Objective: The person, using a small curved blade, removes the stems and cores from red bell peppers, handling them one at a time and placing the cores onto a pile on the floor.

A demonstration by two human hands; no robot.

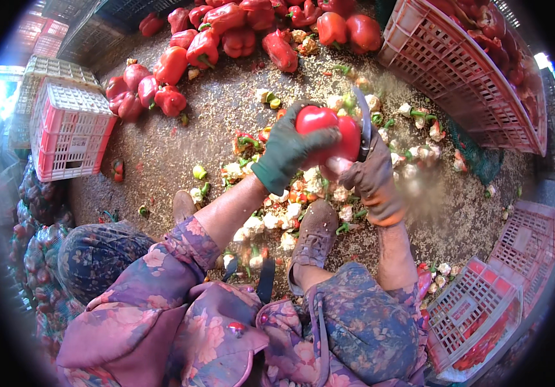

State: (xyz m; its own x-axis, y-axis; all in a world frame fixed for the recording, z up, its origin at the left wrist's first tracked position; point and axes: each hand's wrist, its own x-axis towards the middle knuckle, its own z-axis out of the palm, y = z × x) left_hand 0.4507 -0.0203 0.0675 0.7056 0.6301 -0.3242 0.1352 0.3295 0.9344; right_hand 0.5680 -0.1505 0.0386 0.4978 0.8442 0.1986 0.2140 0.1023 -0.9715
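Note:
My left hand [294, 150], in a dark green work glove, grips a large red bell pepper [317, 121] from its left side, thumb across the front. My right hand [376, 181] wears a brown glove with an orange cuff. It holds a knife with a curved blade [364, 113], which points up and away along the pepper's right side. The right fingertips are close to the pepper's lower end; whether they press on it I cannot tell. The knife's handle is mostly hidden in the glove. Below lie cut pepper cores [270, 220] with pale seeds and green stems.
Whole red bell peppers [205, 48] are heaped on the seed-strewn floor [161, 140] ahead. A red plastic crate [456, 72] of peppers leans at the upper right. More crates stand left [74, 130] and lower right [471, 309]. Filled mesh sacks [47, 271] line the left. My shoe [313, 232] is among the cores.

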